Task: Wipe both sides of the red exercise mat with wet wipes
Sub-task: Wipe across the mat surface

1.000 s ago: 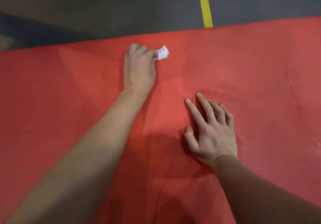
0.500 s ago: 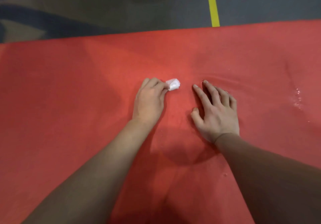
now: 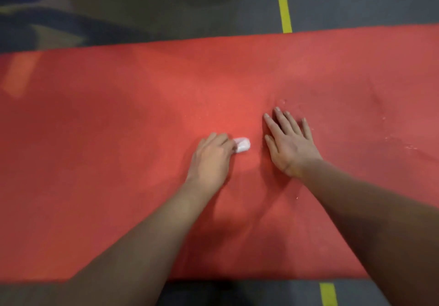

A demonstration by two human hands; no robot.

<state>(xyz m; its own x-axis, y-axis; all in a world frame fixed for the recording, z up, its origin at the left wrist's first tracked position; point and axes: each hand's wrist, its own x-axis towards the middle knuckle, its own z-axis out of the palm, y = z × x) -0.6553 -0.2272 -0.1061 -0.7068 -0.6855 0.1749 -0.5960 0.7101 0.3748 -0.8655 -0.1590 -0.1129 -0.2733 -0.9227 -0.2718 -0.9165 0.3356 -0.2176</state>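
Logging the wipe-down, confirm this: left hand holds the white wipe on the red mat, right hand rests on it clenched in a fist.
Wrong on the fist: the head view shows the right hand lying flat, fingers straight, on the red mat. The left hand holds the white wipe.

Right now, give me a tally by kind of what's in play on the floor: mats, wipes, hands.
Red mat: 1
Wet wipe: 1
Hands: 2 (left hand grips the wipe; right hand rests flat on the mat)
Total: 4
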